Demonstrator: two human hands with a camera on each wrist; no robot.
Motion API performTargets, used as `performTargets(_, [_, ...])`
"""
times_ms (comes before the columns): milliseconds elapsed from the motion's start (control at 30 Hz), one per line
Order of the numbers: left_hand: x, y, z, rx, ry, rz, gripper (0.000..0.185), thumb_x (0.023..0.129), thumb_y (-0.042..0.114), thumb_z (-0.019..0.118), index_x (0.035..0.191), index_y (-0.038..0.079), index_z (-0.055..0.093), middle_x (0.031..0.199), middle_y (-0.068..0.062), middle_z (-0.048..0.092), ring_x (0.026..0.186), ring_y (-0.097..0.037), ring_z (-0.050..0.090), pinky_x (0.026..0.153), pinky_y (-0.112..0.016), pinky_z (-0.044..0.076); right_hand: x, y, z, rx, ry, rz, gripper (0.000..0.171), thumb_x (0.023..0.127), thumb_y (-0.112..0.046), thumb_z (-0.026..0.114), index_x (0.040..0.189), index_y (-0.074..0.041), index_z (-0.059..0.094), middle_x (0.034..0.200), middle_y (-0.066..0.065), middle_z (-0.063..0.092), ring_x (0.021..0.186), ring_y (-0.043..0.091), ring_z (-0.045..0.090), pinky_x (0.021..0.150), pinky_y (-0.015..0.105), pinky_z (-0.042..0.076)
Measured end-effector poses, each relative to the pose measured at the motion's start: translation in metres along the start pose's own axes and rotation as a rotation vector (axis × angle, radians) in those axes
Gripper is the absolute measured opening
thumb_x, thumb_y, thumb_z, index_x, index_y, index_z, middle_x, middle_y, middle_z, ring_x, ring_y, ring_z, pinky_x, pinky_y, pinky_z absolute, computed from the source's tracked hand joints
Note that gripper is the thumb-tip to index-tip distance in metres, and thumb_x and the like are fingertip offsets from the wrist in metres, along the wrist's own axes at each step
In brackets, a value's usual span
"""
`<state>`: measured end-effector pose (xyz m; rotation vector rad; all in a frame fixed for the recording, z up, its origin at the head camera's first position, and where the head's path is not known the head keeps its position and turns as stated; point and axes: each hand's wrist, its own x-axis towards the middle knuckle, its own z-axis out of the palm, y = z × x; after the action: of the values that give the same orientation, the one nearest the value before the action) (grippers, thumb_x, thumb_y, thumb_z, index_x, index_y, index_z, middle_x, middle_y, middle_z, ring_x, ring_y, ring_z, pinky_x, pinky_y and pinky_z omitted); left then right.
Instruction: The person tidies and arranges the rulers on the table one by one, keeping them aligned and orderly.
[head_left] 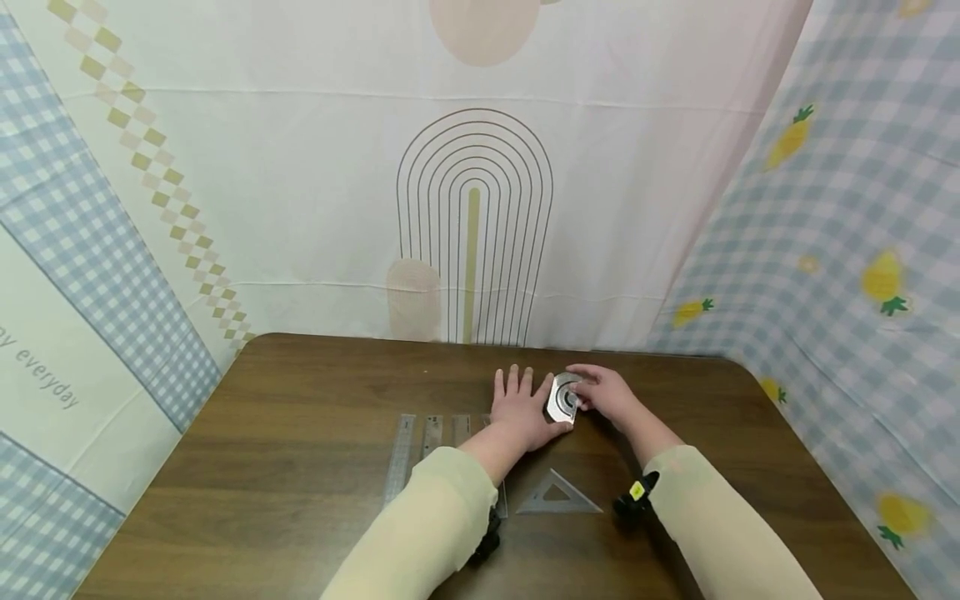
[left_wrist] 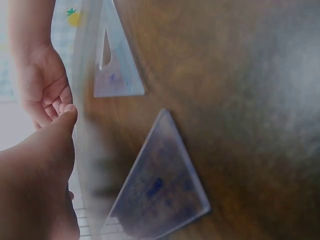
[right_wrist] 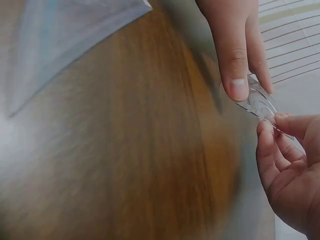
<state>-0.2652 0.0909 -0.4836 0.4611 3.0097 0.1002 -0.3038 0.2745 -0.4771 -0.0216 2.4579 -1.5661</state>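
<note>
A clear plastic protractor [head_left: 561, 398] with curved slots is between the two hands near the back of the table. My right hand [head_left: 603, 393] pinches its right edge between thumb and fingers, seen also in the right wrist view, where the protractor [right_wrist: 261, 102] is tilted. My left hand [head_left: 519, 412] has its fingers spread straight, with the thumb and index finger touching the protractor's left side. Nearer me lies a clear set square [head_left: 558, 502] with a triangular hole. The left wrist view shows this set square [left_wrist: 117, 75] and another clear triangular piece [left_wrist: 162, 185].
Left of the left forearm, clear rulers lie side by side, among them a long ruler [head_left: 400, 454] and a shorter-looking ruler [head_left: 432, 433]; the forearm hides part of them. The brown wooden table [head_left: 315, 400] ends at a patterned cloth [head_left: 322, 208] behind.
</note>
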Motion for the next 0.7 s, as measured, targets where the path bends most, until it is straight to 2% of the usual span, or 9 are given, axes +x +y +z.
performTargets(200, [-0.006, 0.008, -0.002, -0.012, 0.016, 0.041, 0.090, 0.085, 0.083, 0.039, 0.159, 0.038, 0.015, 0.165, -0.004, 0.017, 0.152, -0.032, 0.005, 0.119, -0.054, 0.001, -0.020, 0.002, -0.006, 0.030, 0.036, 0.001, 0.043, 0.101, -0.008, 0.057, 0.142, 0.001, 0.050, 0.090, 0.009, 0.065, 0.072, 0.015, 0.059, 0.068, 0.029, 0.055])
performTargets(467, [-0.008, 0.021, 0.006, -0.016, -0.011, 0.076, 0.092, 0.083, 0.086, 0.037, 0.158, 0.042, 0.008, 0.166, -0.001, 0.012, 0.152, -0.031, 0.000, 0.119, -0.054, -0.004, -0.047, 0.004, -0.013, 0.068, 0.069, 0.001, 0.043, 0.101, -0.007, 0.057, 0.142, 0.003, 0.048, 0.093, 0.009, 0.066, 0.073, 0.015, 0.059, 0.067, 0.029, 0.055])
performTargets(700, [-0.025, 0.032, 0.000, 0.027, -0.053, 0.110, 0.090, 0.084, 0.085, 0.036, 0.158, 0.043, 0.008, 0.166, 0.001, 0.012, 0.152, -0.029, 0.000, 0.119, -0.053, -0.003, -0.070, 0.011, -0.015, 0.095, 0.073, 0.036, 0.044, 0.102, -0.008, 0.053, 0.144, 0.003, 0.045, 0.090, 0.006, 0.066, 0.070, 0.013, 0.060, 0.066, 0.027, 0.054])
